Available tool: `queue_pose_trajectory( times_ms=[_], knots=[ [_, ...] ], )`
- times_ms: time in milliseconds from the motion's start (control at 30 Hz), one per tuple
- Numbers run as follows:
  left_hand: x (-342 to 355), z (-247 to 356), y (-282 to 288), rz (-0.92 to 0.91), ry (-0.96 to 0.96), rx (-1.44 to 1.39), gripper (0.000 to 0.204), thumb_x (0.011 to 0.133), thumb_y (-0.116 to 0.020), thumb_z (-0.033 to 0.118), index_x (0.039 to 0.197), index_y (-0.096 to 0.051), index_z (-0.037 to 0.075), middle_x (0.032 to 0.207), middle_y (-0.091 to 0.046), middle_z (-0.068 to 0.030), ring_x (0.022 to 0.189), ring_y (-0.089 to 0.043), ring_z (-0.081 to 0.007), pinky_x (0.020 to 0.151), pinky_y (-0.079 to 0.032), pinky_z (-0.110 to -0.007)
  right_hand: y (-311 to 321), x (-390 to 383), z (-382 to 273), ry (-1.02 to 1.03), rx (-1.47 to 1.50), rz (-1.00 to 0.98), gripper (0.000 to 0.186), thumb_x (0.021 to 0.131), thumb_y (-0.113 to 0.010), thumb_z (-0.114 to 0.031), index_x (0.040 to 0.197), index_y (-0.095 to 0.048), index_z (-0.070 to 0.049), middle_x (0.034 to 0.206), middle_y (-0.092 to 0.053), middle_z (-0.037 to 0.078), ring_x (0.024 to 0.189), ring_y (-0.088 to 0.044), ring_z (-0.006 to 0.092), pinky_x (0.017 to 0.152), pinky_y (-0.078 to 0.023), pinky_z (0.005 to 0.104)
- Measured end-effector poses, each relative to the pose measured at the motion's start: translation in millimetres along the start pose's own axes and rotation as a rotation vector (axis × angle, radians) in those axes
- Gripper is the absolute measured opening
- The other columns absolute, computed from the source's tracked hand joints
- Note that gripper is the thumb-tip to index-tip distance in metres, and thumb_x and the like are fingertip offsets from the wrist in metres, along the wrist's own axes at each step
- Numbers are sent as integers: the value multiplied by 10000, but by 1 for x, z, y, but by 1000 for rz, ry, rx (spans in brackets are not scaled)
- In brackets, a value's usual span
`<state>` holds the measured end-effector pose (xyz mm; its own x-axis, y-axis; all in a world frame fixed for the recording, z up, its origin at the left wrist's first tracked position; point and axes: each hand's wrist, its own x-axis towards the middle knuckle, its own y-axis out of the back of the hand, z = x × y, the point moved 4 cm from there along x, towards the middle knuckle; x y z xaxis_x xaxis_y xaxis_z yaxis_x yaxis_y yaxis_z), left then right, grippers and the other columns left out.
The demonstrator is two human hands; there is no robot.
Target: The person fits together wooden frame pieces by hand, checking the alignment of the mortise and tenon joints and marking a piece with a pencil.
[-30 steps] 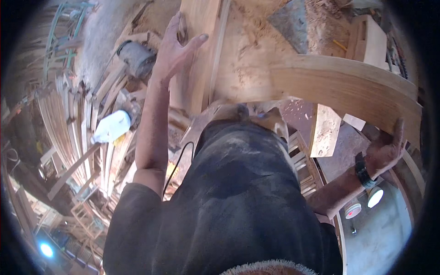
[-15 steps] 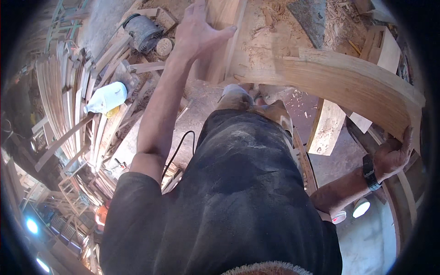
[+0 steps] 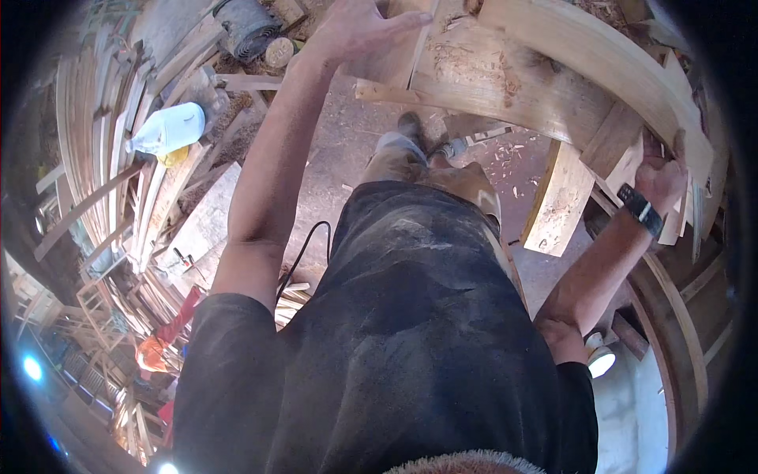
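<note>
A long curved wooden board arcs over the workbench, from the top middle down to the right. My right hand, with a dark watch on its wrist, grips the board's near right end; its fingers are partly hidden. At the top, my left hand has its thumb stretched out to the right over a flat wooden piece. The picture's top edge cuts off its other fingers. Nothing shows in that hand, and it is apart from the curved board.
Wood shavings and a wooden block are at the bench's near side. To the left stand stacked wood strips, a pale plastic jug and a dark cylindrical object. A black cable hangs by my left side. Curved wooden parts stand at right.
The curved board has moved up and away from my body, with my right hand holding its end. My left hand has shifted slightly up and right in view. More floor shows around my feet.
</note>
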<state>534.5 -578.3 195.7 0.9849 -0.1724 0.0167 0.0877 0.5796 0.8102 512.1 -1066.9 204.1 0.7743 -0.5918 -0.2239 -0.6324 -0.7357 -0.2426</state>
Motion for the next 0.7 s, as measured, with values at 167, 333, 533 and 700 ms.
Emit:
queue_pose_trajectory(
  times_ms=[167,333,533,700],
  knots=[
    [-15,22,2,-45,165,170,1197,760,-787,590,1612,-211,-22,1625,-196,-374,1515,-242,-503,1234,-280,-474,-5,-8,28,-167,155,-82,451,1044,-548,-94,1450,-434,65,1483,-483,282,1402,-460,422,1190,-374,613],
    [-24,35,8,-12,270,163,1223,735,-785,622,1633,-192,41,1614,-243,-351,1459,-373,-485,1181,-380,-483,8,-17,34,-164,245,-103,491,1042,-403,21,1521,-305,62,1614,-275,273,1529,-252,417,1237,-301,615],
    [-20,24,17,-57,275,101,1208,736,-787,605,1635,-196,55,1600,-284,-332,1432,-418,-470,1172,-394,-477,-39,-106,48,-217,352,-155,506,1052,-385,-51,1535,-270,51,1653,-181,233,1551,-159,427,1252,-221,642],
    [-27,15,24,-38,241,71,1173,740,-782,576,1630,-218,61,1574,-345,-297,1417,-446,-437,1167,-399,-476,-58,-148,102,-163,200,-164,439,1041,-502,-120,1447,-446,37,1511,-429,211,1390,-444,361,1174,-388,552]
  ],
)
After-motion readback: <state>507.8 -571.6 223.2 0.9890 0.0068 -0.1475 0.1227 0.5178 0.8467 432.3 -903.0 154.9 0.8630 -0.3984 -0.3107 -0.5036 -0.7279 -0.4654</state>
